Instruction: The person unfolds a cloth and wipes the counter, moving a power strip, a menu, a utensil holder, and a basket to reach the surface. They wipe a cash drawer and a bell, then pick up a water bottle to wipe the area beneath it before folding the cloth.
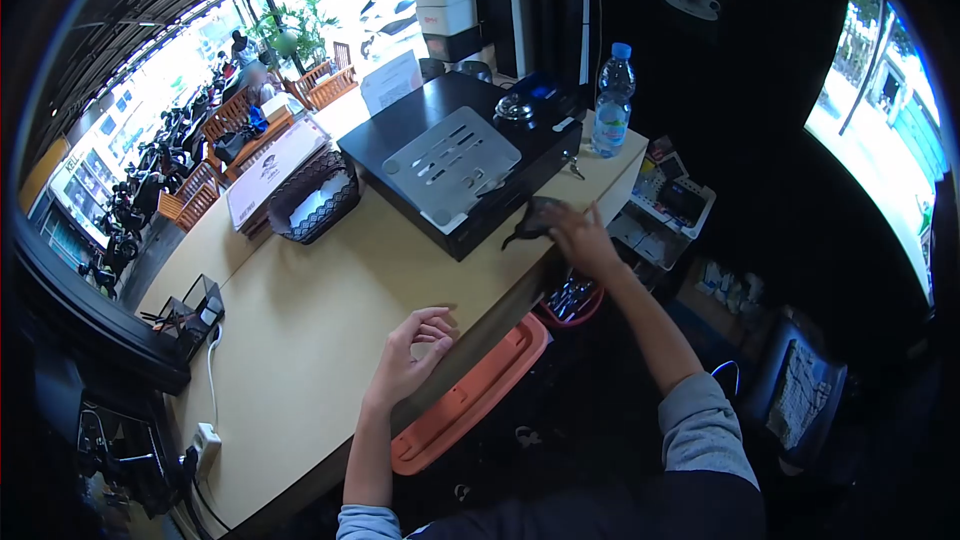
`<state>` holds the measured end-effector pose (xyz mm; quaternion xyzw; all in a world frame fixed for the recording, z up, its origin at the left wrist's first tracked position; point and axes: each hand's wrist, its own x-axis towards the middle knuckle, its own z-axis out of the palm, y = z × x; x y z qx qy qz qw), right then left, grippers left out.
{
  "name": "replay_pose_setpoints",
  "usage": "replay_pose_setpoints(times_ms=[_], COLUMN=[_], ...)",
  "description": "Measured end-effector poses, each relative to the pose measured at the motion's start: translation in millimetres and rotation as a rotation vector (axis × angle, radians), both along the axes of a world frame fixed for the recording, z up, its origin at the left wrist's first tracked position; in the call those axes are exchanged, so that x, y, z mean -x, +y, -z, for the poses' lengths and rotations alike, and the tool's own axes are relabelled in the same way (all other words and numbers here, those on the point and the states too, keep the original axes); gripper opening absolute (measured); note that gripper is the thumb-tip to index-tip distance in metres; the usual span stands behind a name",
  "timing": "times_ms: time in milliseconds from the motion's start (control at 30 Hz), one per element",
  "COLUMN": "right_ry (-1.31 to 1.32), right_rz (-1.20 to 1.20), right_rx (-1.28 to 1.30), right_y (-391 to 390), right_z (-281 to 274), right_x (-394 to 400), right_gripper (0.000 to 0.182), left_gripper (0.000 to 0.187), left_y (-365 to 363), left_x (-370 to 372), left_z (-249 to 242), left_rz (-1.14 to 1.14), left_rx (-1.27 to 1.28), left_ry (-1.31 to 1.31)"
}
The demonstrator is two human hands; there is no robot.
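My right hand point(583, 242) is at the table's right edge, its fingers on a dark, soft-looking black cloth point(532, 221) beside the black box. The fingertips are partly hidden and slightly blurred; one finger sticks up. Over the near edge of the table hovers my left hand point(413, 352), fingers loosely bent and apart, holding nothing. The black cash-drawer-like box point(430, 195) carries a grey slotted tray point(452, 166) and a silver call bell point(515, 108). Keys point(573, 166) hang or lie by its right side, near a water bottle point(612, 105).
A dark woven basket point(314, 202) with white paper stands beside a stack of menus point(279, 173). At left are a black mesh holder point(196, 312) and a power strip point(205, 448). Below the table edge are an orange lid point(470, 402) and a red bin point(577, 312).
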<state>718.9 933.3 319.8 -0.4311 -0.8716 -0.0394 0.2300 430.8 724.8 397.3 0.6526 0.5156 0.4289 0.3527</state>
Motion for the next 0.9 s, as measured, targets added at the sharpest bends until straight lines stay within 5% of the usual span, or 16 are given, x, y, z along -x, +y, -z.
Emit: replay_pose_setpoints(times_ms=[167,233,267,333,400,500,600,667,733,900], right_ry=[0.022,0.473,0.472,1.178,1.38,1.084,1.027,1.04,1.117,0.965], right_rz=[0.194,0.41,0.407,-0.105,-0.253,-0.409,-0.555,-0.467,-0.475,-0.527], right_rx=[-0.06,0.611,0.605,0.652,0.946,0.926,0.946,1.009,0.988,0.594], right_y=[5.5,8.7,2.1,-17.0,-59.4,-101.5,-121.2,-127.2,-142.3,-156.1], right_z=[-5.6,-7.6,-7.8,-7.8,-56.2,-90.8,-103.2,-106.5,-129.4,-162.9], right_x=[-65.3,-86.6,-85.6,-82.7,-55.8,-30.2,-17.6,-16.0,-2.3,38.3], right_gripper=[0.034,0.031,0.031,0.03,0.025,0.025,0.02,0.02,0.021,0.033], left_gripper=[0.035,0.035,0.035,0.037,0.038,0.041,0.04,0.03,0.022,0.016], left_y=[8.2,11.4,13.0,20.4,25.5,35.1,39.3,40.2,31.1,13.2], left_x=[-13.7,-19.5,-23.5,-40.0,-62.1,-87.2,-85.3,-74.9,-69.9,-56.5], left_z=[1.0,2.6,3.3,3.0,-0.8,-8.5,-10.8,-22.9,-47.5,-95.9], left_rz=[0.008,0.029,0.056,0.052,0.053,-0.089,0.051,0.358,0.363,0.179], left_rx=[0.008,0.016,0.032,-0.015,-0.054,-0.306,-0.133,0.084,0.061,-0.337], left_ry=[0.009,0.0,-0.005,-0.028,-0.044,0.014,-0.063,-0.325,-0.33,-0.026])
